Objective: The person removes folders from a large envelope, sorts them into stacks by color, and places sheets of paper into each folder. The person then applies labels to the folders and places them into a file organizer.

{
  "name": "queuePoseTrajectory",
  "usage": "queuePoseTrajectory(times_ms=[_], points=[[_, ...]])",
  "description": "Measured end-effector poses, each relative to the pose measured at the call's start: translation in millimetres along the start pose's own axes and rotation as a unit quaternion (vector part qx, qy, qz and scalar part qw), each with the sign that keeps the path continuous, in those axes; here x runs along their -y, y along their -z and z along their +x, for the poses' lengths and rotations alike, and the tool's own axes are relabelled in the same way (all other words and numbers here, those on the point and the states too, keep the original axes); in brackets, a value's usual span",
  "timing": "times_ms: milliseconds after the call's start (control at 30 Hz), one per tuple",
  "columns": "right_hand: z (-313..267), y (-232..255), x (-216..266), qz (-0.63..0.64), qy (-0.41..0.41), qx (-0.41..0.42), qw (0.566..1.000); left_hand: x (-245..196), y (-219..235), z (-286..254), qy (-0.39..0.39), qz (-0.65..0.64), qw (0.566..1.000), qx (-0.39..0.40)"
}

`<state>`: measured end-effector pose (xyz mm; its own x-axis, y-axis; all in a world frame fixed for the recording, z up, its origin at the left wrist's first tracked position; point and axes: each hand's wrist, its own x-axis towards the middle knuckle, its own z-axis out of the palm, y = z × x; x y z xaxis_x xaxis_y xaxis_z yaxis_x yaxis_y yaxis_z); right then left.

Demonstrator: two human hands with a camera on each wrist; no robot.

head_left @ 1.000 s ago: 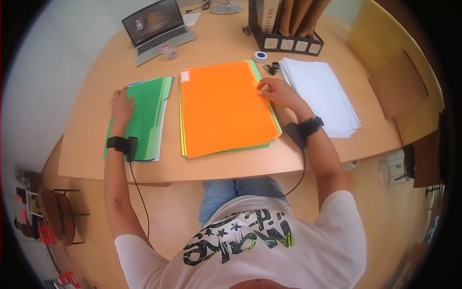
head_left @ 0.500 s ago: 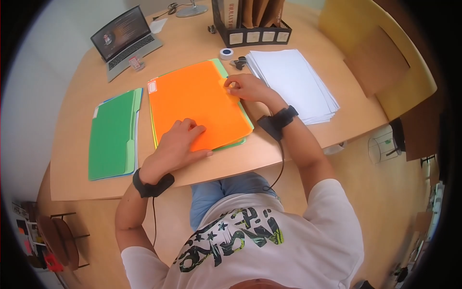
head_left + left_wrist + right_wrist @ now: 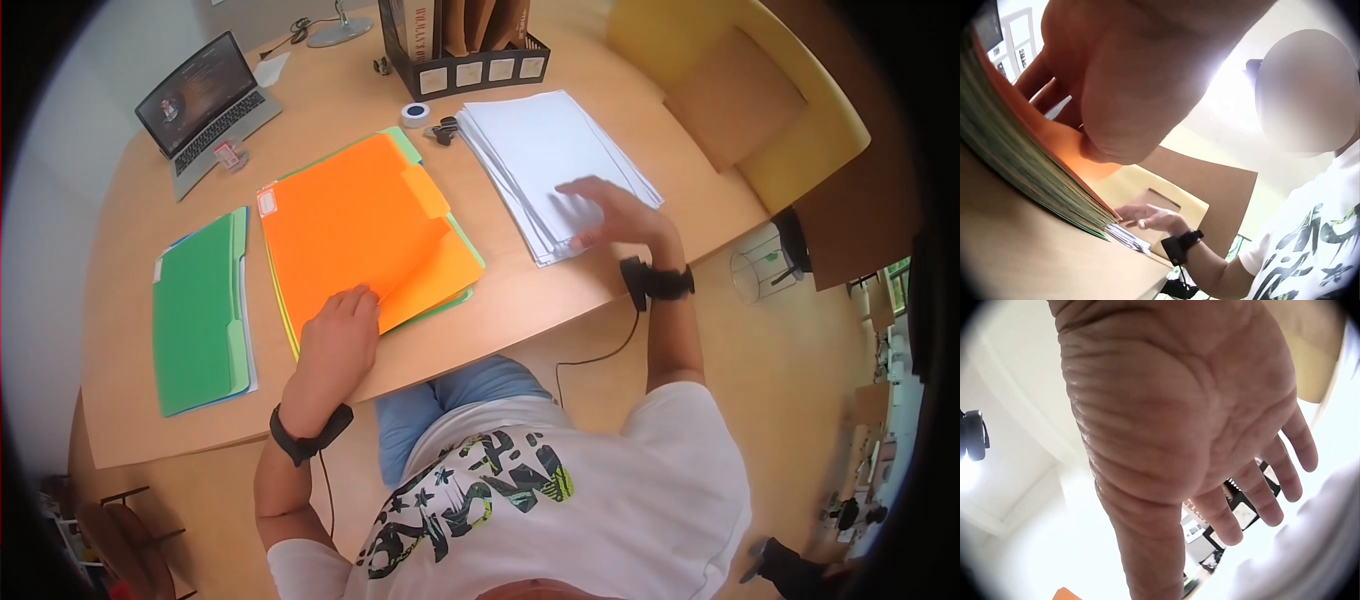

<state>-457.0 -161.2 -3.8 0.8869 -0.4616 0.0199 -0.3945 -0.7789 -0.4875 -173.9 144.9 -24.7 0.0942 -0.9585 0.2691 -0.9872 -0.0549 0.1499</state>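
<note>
My left hand (image 3: 340, 330) rests on the near end of an orange file folder (image 3: 345, 215), fingers on its cover and the thumb hidden in the head view. That cover bows up into a crease by the fingertips, and the folder lies on top of a pile with green and yellow edges. In the left wrist view the pile's layered edges (image 3: 1029, 169) fan out below the hand. My right hand (image 3: 625, 215) hovers over the near end of a stack of white paper (image 3: 545, 160), fingers spread and holding nothing. Its bare palm (image 3: 1210, 412) fills the right wrist view.
Green folders (image 3: 200, 310) lie at the left. Behind stand a laptop (image 3: 205, 105), a small clear-and-red item (image 3: 230, 155), a roll of tape (image 3: 415, 115), black binder clips (image 3: 442, 130) and a black desk organizer (image 3: 470, 75). A yellow chair (image 3: 745, 100) borders the right side.
My left hand left the green folders and came onto the orange folder's near end. The right hand let go of the orange folder's tab and moved right, over the paper. The head view shifted.
</note>
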Motion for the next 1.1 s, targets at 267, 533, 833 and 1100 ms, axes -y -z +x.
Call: queuePoseTrajectory(times_ms=[267, 533, 833, 1100], points=[[-28.7, -25.6, -12.7, 0.044, -0.042, -0.08, 0.995, -2.4, 7.9, -0.5, 0.009, -0.082, 0.996, -0.022], [-20.8, -47.4, -26.8, 0.124, -0.099, -0.227, 0.961, 9.3, 5.4, -7.3, 0.022, -0.154, 0.986, -0.065], [-19.7, -53.7, -16.9, 0.271, -0.151, -0.273, 0.911, 6.4, 9.1, -8.3, 0.067, -0.203, 0.974, -0.068], [-5.8, -32.8, -30.5, 0.451, -0.172, -0.284, 0.829, 17.4, 6.1, -14.4, 0.115, -0.312, 0.933, -0.136]])
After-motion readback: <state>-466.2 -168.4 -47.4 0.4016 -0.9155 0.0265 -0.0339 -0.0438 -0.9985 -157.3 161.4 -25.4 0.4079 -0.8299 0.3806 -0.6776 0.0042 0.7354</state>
